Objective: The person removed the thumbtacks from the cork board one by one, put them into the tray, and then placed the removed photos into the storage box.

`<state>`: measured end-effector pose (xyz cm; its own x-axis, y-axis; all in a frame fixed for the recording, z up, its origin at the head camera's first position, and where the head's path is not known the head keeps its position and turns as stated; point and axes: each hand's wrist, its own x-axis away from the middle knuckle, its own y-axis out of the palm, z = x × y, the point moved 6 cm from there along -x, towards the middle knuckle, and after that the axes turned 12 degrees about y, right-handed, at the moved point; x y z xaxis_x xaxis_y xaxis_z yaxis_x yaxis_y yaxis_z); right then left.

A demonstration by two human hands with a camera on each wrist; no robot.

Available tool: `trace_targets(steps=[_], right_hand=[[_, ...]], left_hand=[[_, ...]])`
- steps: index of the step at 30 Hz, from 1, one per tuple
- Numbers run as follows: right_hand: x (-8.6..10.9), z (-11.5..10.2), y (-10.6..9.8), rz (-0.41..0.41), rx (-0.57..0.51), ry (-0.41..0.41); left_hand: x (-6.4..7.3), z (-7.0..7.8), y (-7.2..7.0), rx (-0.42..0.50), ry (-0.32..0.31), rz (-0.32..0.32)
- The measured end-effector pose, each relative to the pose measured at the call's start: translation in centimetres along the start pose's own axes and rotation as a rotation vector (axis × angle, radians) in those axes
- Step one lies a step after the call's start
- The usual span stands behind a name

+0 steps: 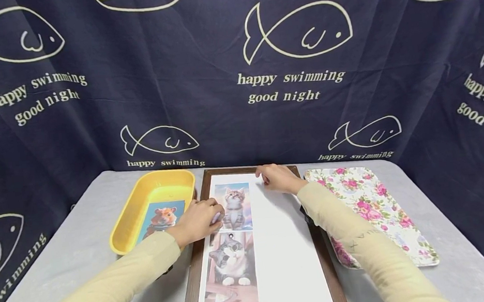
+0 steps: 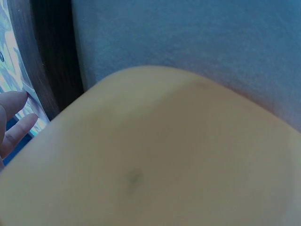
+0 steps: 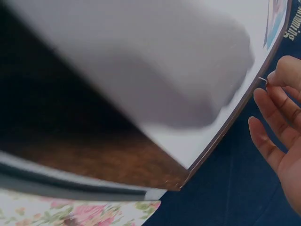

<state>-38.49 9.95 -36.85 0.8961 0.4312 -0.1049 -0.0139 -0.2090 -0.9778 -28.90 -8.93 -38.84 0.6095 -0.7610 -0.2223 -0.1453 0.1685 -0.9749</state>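
Observation:
A brown-framed white board (image 1: 290, 243) stands before me with two pictures on its left half. My left hand (image 1: 202, 218) lies at the left edge of the upper one, a kitten picture (image 1: 235, 205), its fingertips on the print. Below is a grey-and-white cat picture (image 1: 233, 268) with a small dark round spot (image 1: 231, 235) near its top edge. At the top of the board, right of the kitten picture, is my right hand (image 1: 279, 179). In the right wrist view its thumb and finger pinch a push pin (image 3: 263, 80), the thin metal point showing above the frame.
Left of the board sits a yellow tub (image 1: 120, 231) holding a hamster picture (image 1: 163, 217). A flowered tray (image 1: 386, 195) lies on the right, partly under my right forearm. A dark blue fish-print curtain (image 1: 217, 75) hangs behind the grey tabletop (image 1: 459, 266).

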Motion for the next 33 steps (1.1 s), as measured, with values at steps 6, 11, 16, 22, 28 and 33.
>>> trace_targets(steps=[6,11,16,22,28,33], right_hand=[[0.5,1.6,-0.2,0.024,-0.007,0.036],[1.0,2.8,-0.5,0.050,-0.034,0.019],[1.7,4.0,-1.0,0.079,-0.034,0.014],[2.5,5.7,-1.4,0.075,-0.039,0.075],[3.5,7.6,-2.1,0.095,-0.047,0.118],[4.2,9.1,-2.6,0.096,-0.047,0.159]], left_hand=[[0.0,0.1,-0.4,0.008,-0.002,0.005],[0.0,0.2,-0.5,0.004,0.001,0.005],[0.0,0.3,-0.6,0.000,0.008,0.008],[0.0,0.2,-0.4,0.003,0.004,-0.002],[0.0,0.2,-0.4,0.000,0.006,0.001],[0.0,0.2,-0.3,0.003,0.005,-0.001]])
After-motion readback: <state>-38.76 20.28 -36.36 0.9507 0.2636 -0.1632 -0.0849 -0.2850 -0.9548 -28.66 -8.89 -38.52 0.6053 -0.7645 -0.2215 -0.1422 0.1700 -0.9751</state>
